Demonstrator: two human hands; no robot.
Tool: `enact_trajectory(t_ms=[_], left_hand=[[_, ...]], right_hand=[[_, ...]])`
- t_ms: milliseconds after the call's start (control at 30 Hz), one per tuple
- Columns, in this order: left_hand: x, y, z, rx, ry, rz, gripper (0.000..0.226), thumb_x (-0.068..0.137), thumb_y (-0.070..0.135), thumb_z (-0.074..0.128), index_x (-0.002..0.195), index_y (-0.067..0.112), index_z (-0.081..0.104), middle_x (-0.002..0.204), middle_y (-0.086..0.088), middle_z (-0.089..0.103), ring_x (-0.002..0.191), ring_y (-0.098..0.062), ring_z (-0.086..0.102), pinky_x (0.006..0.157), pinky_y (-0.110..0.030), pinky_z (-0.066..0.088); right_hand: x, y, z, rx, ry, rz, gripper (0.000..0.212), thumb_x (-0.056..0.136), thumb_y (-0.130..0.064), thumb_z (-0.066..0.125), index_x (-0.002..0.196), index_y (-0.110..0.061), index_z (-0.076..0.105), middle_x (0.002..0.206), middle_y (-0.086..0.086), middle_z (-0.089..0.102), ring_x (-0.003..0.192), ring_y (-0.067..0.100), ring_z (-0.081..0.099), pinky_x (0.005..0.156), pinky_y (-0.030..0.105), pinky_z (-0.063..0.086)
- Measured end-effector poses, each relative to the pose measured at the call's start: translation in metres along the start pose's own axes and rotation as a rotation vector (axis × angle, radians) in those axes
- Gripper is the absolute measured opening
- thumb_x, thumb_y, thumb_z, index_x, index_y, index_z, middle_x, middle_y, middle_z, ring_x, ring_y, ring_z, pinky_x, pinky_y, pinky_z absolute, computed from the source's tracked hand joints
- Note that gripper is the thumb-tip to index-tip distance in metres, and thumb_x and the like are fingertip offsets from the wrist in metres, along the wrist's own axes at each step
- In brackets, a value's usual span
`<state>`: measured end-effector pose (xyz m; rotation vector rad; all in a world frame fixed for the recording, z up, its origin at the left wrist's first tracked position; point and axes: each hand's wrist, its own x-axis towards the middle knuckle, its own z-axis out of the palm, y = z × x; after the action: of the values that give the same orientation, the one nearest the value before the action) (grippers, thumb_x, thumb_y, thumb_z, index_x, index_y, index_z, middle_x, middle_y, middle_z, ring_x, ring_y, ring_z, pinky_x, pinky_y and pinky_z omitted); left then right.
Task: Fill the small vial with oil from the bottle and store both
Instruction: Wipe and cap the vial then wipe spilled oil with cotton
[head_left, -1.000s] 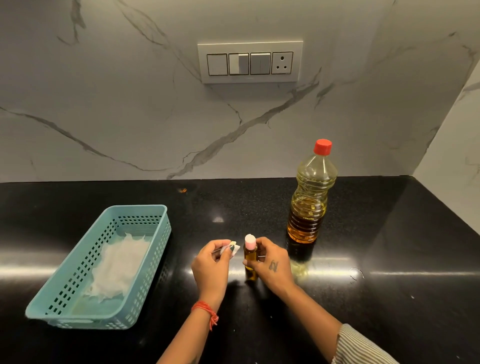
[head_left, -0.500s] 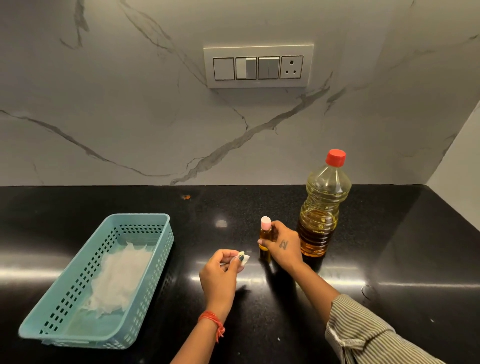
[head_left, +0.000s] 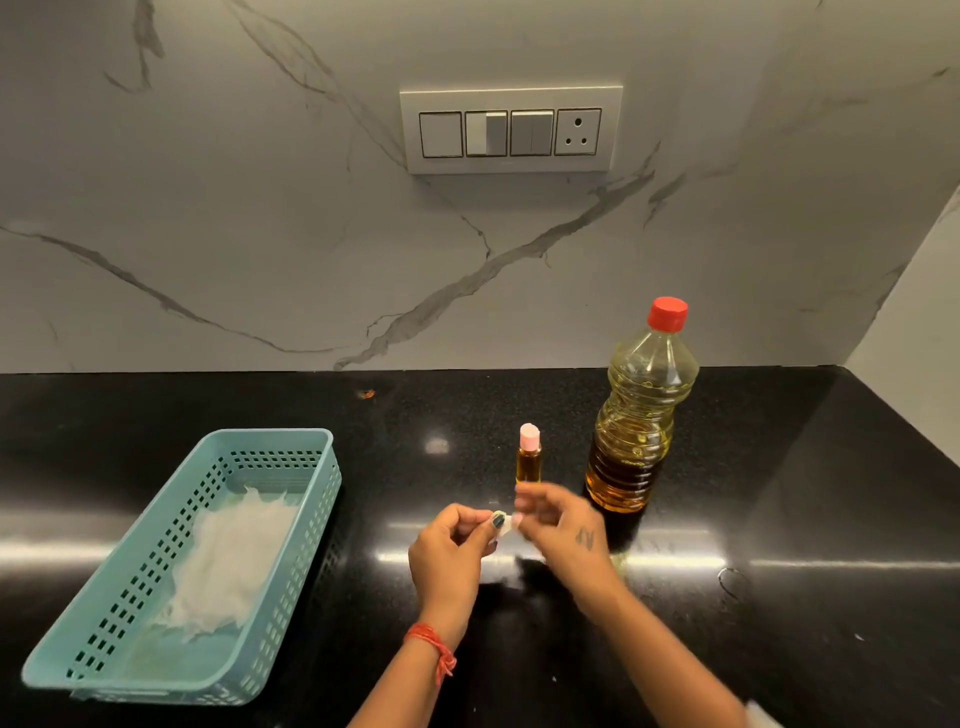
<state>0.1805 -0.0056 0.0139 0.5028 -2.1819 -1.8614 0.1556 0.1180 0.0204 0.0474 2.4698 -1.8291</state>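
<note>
The small vial (head_left: 529, 460) stands upright on the black counter (head_left: 779, 519), amber oil inside and a pink cap on top. Right of it stands the capped oil bottle (head_left: 640, 415) with a red lid. Just in front of the vial, my left hand (head_left: 449, 556) pinches a small white scrap (head_left: 506, 526) between thumb and fingers. My right hand (head_left: 566, 535) is blurred; its fingertips are at the scrap, clear of the vial. Whether it grips the scrap is not visible.
A teal perforated basket (head_left: 311, 519) lies at the left with white tissue (head_left: 234, 551) in its bottom. A marble wall with a switch panel (head_left: 511, 130) backs the counter, and a side wall closes the right corner.
My right hand has let go of the vial and moved back toward my left hand. The vial now stands alone further back, beside the bottle.
</note>
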Motion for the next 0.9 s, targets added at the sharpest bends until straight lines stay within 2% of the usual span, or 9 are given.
enact_trajectory(t_ms=[133, 233, 333, 433, 533, 633, 700, 767, 900], left_hand=[[-0.010, 0.001, 0.005, 0.033, -0.027, -0.005, 0.008, 0.076, 0.010, 0.072, 0.073, 0.017, 0.072, 0.070, 0.002, 0.072, 0.069, -0.007, 0.068, 0.063, -0.018, 0.052], [-0.022, -0.002, 0.010, 0.001, -0.091, -0.058, 0.013, 0.081, 0.006, 0.066, 0.076, 0.016, 0.072, 0.069, -0.001, 0.071, 0.063, -0.006, 0.065, 0.060, -0.019, 0.052], [-0.033, 0.001, 0.010, -0.083, -0.174, -0.121, 0.019, 0.090, 0.010, 0.054, 0.082, 0.015, 0.071, 0.072, -0.006, 0.072, 0.065, -0.009, 0.065, 0.058, -0.018, 0.051], [-0.037, 0.000, 0.004, -0.035, -0.219, -0.079, 0.023, 0.097, 0.021, 0.042, 0.094, 0.028, 0.064, 0.082, 0.002, 0.074, 0.081, -0.009, 0.067, 0.069, -0.022, 0.051], [-0.035, -0.008, -0.004, 0.149, -0.143, 0.098, 0.021, 0.097, 0.029, 0.040, 0.106, 0.034, 0.058, 0.103, 0.014, 0.069, 0.099, -0.007, 0.062, 0.085, -0.026, 0.047], [-0.026, -0.019, -0.012, 0.472, -0.124, 0.296, 0.034, 0.095, 0.037, 0.040, 0.127, 0.027, 0.049, 0.127, 0.013, 0.051, 0.124, -0.007, 0.043, 0.102, -0.023, 0.034], [-0.019, -0.028, -0.013, 0.627, -0.189, 0.399, 0.057, 0.089, 0.056, 0.026, 0.137, 0.027, 0.036, 0.138, 0.019, 0.032, 0.137, -0.003, 0.017, 0.115, -0.024, 0.012], [-0.015, -0.039, -0.011, 0.733, -0.237, 0.445, 0.076, 0.080, 0.069, 0.009, 0.142, 0.029, 0.023, 0.145, 0.021, 0.013, 0.140, 0.000, -0.002, 0.114, -0.022, -0.008], [-0.012, -0.053, -0.010, 0.880, -0.294, 0.462, 0.086, 0.073, 0.078, -0.003, 0.144, 0.030, 0.004, 0.148, 0.019, -0.005, 0.141, -0.003, -0.014, 0.108, -0.021, -0.022]], right_hand=[[-0.039, 0.006, 0.008, -0.086, -0.069, -0.071, 0.052, 0.070, -0.006, 0.076, 0.116, -0.026, 0.059, 0.100, -0.005, 0.060, 0.080, 0.006, 0.062, 0.068, 0.010, 0.049], [-0.045, 0.008, -0.001, -0.148, 0.030, -0.149, 0.037, 0.071, -0.012, 0.078, 0.104, -0.023, 0.067, 0.096, -0.010, 0.059, 0.077, 0.005, 0.062, 0.068, 0.009, 0.048], [-0.046, 0.013, -0.013, -0.182, 0.072, -0.196, 0.023, 0.070, -0.017, 0.078, 0.083, -0.034, 0.072, 0.082, -0.012, 0.066, 0.076, 0.001, 0.064, 0.068, 0.015, 0.052], [-0.046, 0.019, -0.024, -0.167, 0.092, -0.171, 0.036, 0.074, -0.006, 0.074, 0.075, -0.042, 0.066, 0.075, -0.010, 0.070, 0.071, 0.001, 0.066, 0.067, 0.021, 0.055], [-0.036, 0.022, -0.039, -0.208, 0.148, -0.169, 0.026, 0.078, -0.006, 0.070, 0.084, -0.030, 0.063, 0.068, -0.003, 0.068, 0.064, 0.002, 0.063, 0.061, 0.018, 0.050], [-0.017, 0.023, -0.050, -0.334, 0.182, -0.176, 0.020, 0.080, -0.001, 0.064, 0.082, -0.021, 0.060, 0.071, -0.005, 0.067, 0.069, 0.002, 0.061, 0.058, 0.010, 0.042], [-0.004, 0.027, -0.048, -0.443, 0.176, -0.177, 0.021, 0.081, 0.002, 0.060, 0.083, -0.018, 0.067, 0.079, -0.004, 0.067, 0.076, 0.008, 0.060, 0.061, 0.008, 0.039], [0.007, 0.035, -0.041, -0.585, 0.135, -0.198, 0.019, 0.084, 0.002, 0.056, 0.094, -0.008, 0.068, 0.092, 0.002, 0.062, 0.087, 0.013, 0.058, 0.068, 0.007, 0.036], [0.014, 0.048, -0.025, -0.748, 0.003, -0.318, 0.018, 0.090, -0.010, 0.051, 0.096, -0.002, 0.067, 0.096, 0.008, 0.059, 0.093, 0.023, 0.054, 0.075, 0.023, 0.039]])
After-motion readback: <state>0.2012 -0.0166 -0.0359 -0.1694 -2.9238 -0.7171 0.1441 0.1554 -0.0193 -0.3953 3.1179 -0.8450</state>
